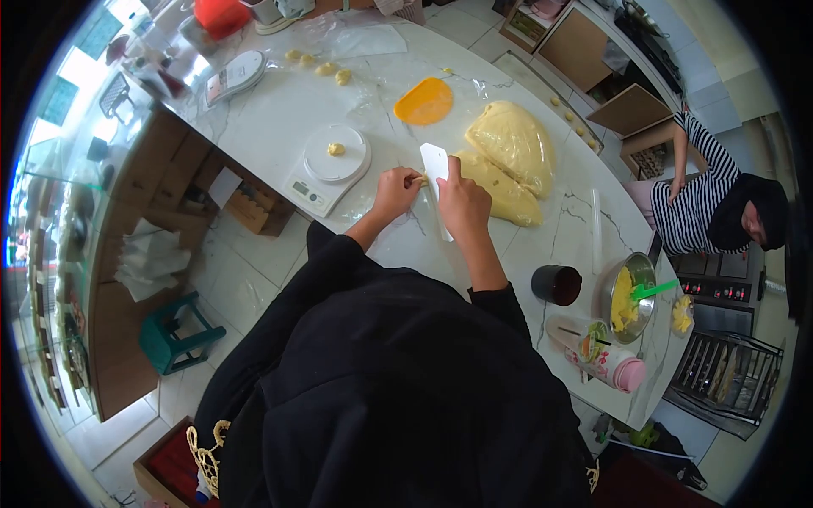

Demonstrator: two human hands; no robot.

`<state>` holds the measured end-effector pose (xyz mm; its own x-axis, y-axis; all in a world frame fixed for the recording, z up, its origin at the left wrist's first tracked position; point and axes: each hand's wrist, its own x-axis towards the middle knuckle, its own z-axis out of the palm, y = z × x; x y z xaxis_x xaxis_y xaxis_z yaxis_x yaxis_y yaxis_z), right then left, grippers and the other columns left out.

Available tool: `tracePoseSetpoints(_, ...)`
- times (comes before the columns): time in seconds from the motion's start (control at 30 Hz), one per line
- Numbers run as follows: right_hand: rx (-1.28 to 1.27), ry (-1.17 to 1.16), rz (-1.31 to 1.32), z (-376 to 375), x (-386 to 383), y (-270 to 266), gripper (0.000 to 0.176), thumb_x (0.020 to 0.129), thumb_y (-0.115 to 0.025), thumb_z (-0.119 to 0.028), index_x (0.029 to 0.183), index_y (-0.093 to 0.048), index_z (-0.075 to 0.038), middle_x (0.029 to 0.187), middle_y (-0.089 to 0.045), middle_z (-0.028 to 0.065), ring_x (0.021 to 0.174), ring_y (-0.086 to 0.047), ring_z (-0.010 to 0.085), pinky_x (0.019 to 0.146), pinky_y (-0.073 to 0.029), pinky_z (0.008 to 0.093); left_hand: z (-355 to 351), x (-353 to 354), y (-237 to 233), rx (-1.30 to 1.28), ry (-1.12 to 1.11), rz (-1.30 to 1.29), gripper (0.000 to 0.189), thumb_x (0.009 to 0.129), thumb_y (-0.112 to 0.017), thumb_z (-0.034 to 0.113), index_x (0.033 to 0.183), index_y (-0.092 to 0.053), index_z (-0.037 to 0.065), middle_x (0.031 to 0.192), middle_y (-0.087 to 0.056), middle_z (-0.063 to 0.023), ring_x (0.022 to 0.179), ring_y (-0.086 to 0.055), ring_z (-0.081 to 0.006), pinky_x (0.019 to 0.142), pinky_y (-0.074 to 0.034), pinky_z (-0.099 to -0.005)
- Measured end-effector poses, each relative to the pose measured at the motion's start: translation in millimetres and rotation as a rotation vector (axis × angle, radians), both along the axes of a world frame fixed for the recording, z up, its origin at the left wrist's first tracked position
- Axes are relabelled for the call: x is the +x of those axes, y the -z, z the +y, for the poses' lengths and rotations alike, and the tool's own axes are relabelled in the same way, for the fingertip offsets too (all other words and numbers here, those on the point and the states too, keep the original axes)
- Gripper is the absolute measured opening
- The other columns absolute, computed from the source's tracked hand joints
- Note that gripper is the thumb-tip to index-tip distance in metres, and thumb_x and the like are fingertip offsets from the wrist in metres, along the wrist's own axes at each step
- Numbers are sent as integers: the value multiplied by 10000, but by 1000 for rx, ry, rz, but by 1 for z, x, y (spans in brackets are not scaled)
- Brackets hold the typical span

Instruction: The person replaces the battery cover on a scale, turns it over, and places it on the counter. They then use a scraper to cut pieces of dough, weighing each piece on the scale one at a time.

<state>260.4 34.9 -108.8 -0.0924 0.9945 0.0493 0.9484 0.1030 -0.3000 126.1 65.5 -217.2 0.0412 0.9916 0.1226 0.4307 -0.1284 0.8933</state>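
Observation:
My right hand (462, 201) is closed round a white dough scraper (434, 159), held upright at the left edge of the pale yellow dough (512, 144). The dough lies in two large joined lumps. Close beside the scraper, my left hand (396, 193) has its thumb and fingers pinched on a small piece of dough (423, 179), partly hidden by the fingers. To the left of that hand stands a white digital kitchen scale (315, 200), with a small dough ball (336, 149) on its round plate.
An orange scraper (423, 102) lies behind the hands. Several dough balls (325, 69) and a second scale (235, 76) are farther back. At right are a black cup (556, 285), a metal bowl (650, 296) of yellow filling and a pink-capped bottle (625, 372). A person (699, 190) in stripes stands beyond.

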Motion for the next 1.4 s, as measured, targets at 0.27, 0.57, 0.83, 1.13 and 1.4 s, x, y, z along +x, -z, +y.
tracePoseSetpoints(0.27, -49, -124, -134, 25, -13, 20, 294, 844, -551, -186, 1085, -422, -77, 697, -642, 152, 642, -644, 327, 550, -492, 432, -3, -2, -4, 10, 34, 124, 148, 713, -652, 78, 829, -678, -10, 685, -633, -155, 604, -619, -237, 590, -491, -311)
tracePoseSetpoints(0.57, -72, 68, 367, 24, 49, 40, 481, 845, -594, -243, 1239, -400, -46, 863, -632, 237, 816, -602, 412, 695, -469, 477, -2, -56, -29, -54, -65, 31, 301, 733, -738, 180, 965, -672, -1, 880, -628, -103, 668, -604, -154, 638, -501, -262)
tracePoseSetpoints(0.83, 138, 121, 454, -26, 54, 40, 506, 847, -593, -228, 1264, -395, -22, 844, -617, 257, 760, -587, 442, 647, -455, 483, 3, -15, -8, 22, 151, 17, 295, 689, -740, 101, 956, -665, 2, 835, -611, -96, 639, -591, -151, 608, -494, -269)
tracePoseSetpoints(1.13, 220, 197, 525, -56, 77, 30, 390, 860, -582, -193, 1183, -456, -14, 878, -613, 263, 823, -575, 457, 658, -458, 476, 21, 11, -1, 106, 134, 23, 295, 640, -731, 103, 905, -629, 21, 776, -633, -152, 608, -628, -227, 593, -512, -329)
tracePoseSetpoints(1.4, 201, 66, 555, -34, 49, 25, 342, 855, -579, -173, 1135, -465, -13, 887, -622, 264, 823, -600, 437, 667, -463, 483, 16, 13, -7, 78, 83, -171, 235, 688, -647, 5, 907, -561, 16, 705, -609, -98, 589, -607, -172, 549, -483, -300)
